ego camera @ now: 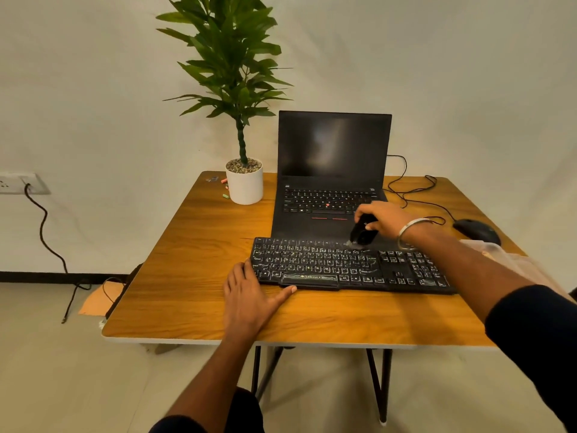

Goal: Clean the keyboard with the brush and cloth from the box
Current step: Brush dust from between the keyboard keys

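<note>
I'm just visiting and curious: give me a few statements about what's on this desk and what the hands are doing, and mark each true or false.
1. The right hand holds a black brush at the far edge of the keyboard. True.
2. The left hand is lifting the keyboard off the table. False: it rests flat at the keyboard's left end, which lies on the table.
3. The laptop screen is dark. True.
4. The potted plant stands right of the laptop. False: it stands left of it.
5. A mouse lies at the table's right side. True.
</note>
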